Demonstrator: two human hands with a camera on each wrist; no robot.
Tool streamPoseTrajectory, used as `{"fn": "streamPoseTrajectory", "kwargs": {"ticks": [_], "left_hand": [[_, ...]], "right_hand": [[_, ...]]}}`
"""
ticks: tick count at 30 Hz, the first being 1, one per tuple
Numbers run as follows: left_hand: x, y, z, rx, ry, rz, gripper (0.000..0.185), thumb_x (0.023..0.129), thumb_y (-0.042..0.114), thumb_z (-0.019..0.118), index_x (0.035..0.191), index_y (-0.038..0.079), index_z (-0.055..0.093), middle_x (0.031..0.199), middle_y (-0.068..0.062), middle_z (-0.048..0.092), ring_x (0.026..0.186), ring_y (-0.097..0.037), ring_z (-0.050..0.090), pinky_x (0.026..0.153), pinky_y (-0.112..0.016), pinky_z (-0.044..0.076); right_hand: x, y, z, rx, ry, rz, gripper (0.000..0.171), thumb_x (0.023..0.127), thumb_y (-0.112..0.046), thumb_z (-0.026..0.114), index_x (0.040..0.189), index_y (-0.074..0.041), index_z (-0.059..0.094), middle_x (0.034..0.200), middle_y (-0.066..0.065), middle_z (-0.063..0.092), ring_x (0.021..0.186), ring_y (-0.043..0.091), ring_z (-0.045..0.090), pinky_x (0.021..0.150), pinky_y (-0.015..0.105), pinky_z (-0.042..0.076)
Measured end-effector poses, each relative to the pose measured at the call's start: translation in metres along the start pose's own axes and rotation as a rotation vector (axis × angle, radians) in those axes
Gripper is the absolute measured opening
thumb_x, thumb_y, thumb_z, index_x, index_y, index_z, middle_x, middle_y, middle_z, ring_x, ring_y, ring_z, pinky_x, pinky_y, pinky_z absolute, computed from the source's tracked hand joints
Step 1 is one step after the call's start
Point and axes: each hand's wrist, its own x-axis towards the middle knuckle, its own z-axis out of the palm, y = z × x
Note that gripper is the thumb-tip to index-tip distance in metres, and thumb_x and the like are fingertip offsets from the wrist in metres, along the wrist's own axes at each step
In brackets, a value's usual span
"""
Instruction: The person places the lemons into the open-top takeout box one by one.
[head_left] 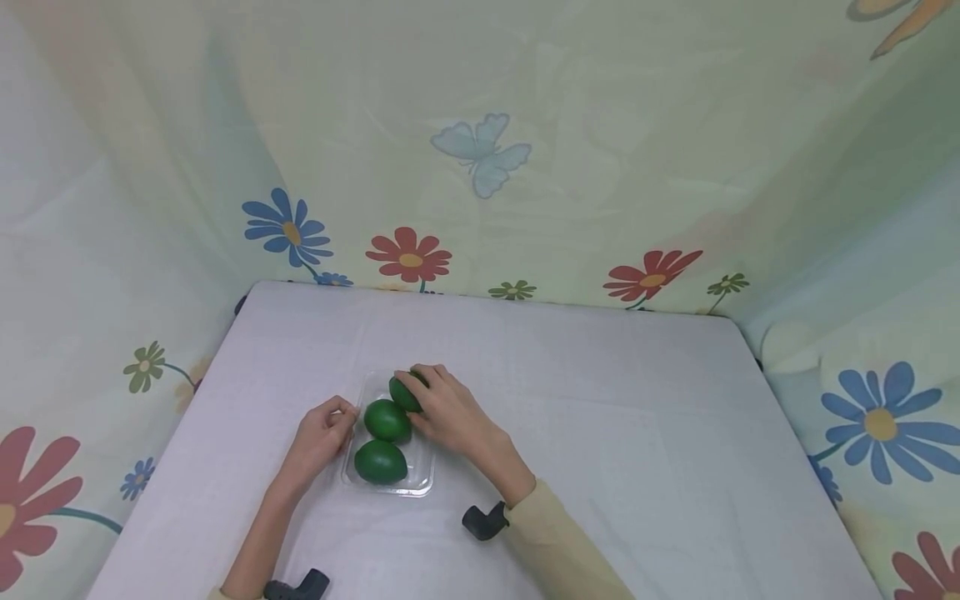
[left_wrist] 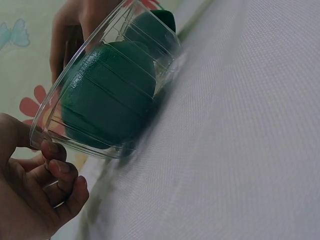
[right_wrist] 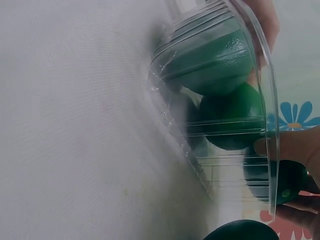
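A clear plastic container (head_left: 422,475) sits on the table, holding green limes in a row. The nearest lime (head_left: 381,463) and the middle lime (head_left: 386,421) rest inside it. My right hand (head_left: 455,421) grips the far lime (head_left: 405,392) at the container's far end, its fingers covering part of it. In the right wrist view, the thumb is on that lime (right_wrist: 292,182), partly behind the container wall. At the container's left side, my left hand (head_left: 322,435) pinches the rim (left_wrist: 37,132) between thumb and fingertip, the other fingers curled.
A white cloth covers the table (head_left: 600,433). A flower-printed curtain (head_left: 570,208) rises behind and at both sides. Black wrist mounts (head_left: 486,522) sit on both forearms. At the lower edge of the right wrist view, a dark green rounded shape (right_wrist: 244,231) is partly cut off.
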Motion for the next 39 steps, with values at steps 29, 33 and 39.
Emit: {"fn": "streamPoseTrajectory", "kwargs": {"ticks": [29,33,39], "left_hand": [[0.000,0.001,-0.005,-0.017,0.005,0.000,0.023,0.106,0.021,0.055,0.105,-0.001,0.060,0.058,0.003,0.048,0.054,-0.013,0.044,0.053,-0.024,0.038],[0.001,-0.001,-0.003,-0.016,0.004,-0.007,0.023,0.107,0.021,0.054,0.105,-0.001,0.060,0.059,0.003,0.049,0.055,-0.013,0.045,0.054,-0.024,0.040],[0.002,-0.003,0.000,0.005,0.007,-0.010,0.023,0.107,0.021,0.053,0.104,-0.001,0.060,0.058,0.003,0.049,0.055,-0.013,0.046,0.054,-0.024,0.040]], "right_hand": [[-0.075,0.033,-0.006,0.151,0.116,0.185,0.068,0.084,-0.031,0.088,0.141,-0.009,0.057,0.139,0.015,0.060,0.126,0.033,0.061,0.095,0.045,0.057],[-0.074,0.031,0.004,0.144,0.096,0.240,0.068,0.086,-0.033,0.086,0.142,-0.009,0.056,0.138,0.017,0.061,0.123,0.035,0.063,0.095,0.047,0.057],[-0.073,0.029,0.009,0.125,0.085,0.255,0.066,0.087,-0.033,0.084,0.143,-0.012,0.056,0.137,0.014,0.061,0.120,0.031,0.065,0.093,0.048,0.057]]}}
